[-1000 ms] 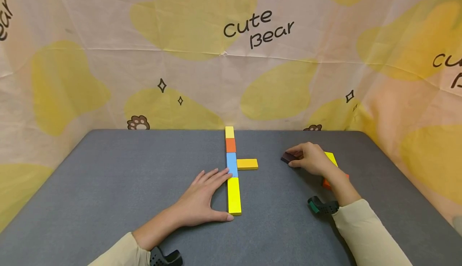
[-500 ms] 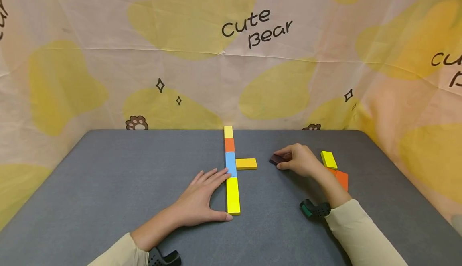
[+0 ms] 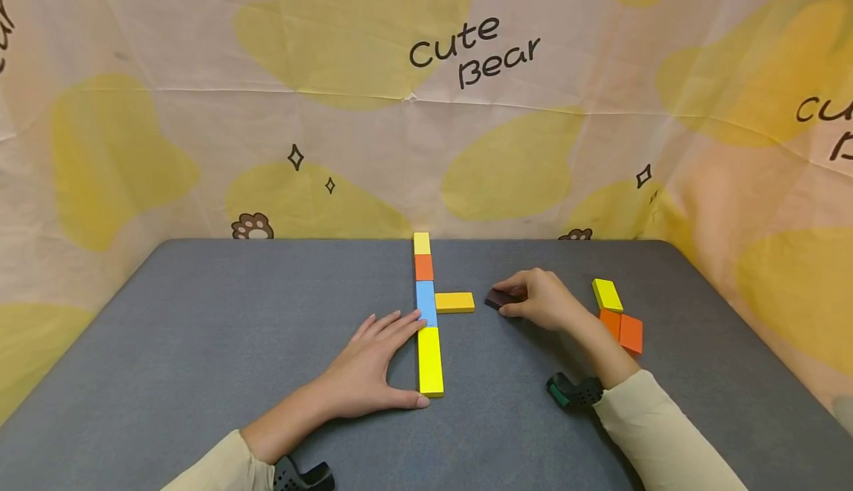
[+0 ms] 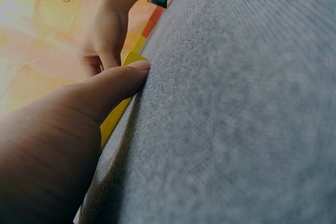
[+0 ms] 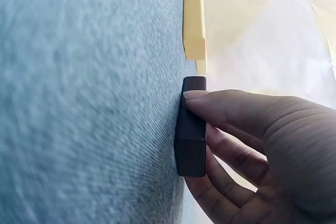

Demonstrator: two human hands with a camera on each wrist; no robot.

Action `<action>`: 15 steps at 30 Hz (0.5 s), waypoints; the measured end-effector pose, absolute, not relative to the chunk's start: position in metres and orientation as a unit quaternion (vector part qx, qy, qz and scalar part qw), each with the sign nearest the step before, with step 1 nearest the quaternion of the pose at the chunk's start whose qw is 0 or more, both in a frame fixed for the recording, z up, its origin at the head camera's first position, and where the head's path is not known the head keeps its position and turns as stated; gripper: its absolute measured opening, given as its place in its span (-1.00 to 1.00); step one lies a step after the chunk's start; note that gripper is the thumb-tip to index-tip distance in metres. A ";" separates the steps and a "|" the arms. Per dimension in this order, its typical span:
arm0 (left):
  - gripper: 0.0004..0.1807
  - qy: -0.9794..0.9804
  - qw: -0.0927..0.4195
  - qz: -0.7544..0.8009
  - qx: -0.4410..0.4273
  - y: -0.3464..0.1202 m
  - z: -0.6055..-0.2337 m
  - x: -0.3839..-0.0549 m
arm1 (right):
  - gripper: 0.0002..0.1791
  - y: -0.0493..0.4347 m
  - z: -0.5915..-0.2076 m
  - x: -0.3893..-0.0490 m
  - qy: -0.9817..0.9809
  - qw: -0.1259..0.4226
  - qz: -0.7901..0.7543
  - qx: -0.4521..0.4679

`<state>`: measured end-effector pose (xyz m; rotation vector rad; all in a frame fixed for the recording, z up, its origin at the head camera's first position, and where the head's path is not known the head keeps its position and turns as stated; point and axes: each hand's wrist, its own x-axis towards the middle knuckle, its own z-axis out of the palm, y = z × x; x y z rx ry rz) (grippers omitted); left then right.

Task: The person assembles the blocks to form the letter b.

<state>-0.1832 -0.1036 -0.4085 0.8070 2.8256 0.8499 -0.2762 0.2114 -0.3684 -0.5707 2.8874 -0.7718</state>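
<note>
We are seeing the right hand (image 3: 541, 300) pinching the dark block (image 3: 498, 299) just right of the amber block (image 3: 455, 303), not touching, long axes nearly aligned; the left hand (image 3: 369, 372), spread, is perhaps touching the blue block (image 3: 426, 298).

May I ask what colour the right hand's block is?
The block is very dark, almost black, clearest in the right wrist view.

Even light leaves soft shadows on the grey tabletop (image 3: 200, 328), which partly blurs in both wrist views.
</note>
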 end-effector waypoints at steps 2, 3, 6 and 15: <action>0.11 0.923 0.043 0.277 0.262 -0.103 -0.408 -0.183 | -0.57 0.209 -0.369 -0.275 0.946 0.050 -0.259 -0.190; 0.11 0.924 0.043 0.277 0.262 -0.103 -0.408 -0.183 | -0.57 0.208 -0.369 -0.275 0.945 0.049 -0.262 -0.191; 0.11 0.924 0.043 0.276 0.261 -0.103 -0.408 -0.183 | -0.58 0.206 -0.370 -0.274 0.943 0.048 -0.266 -0.194; 0.12 0.925 0.043 0.275 0.260 -0.103 -0.409 -0.184 | -0.59 0.202 -0.373 -0.275 0.940 0.050 -0.273 -0.199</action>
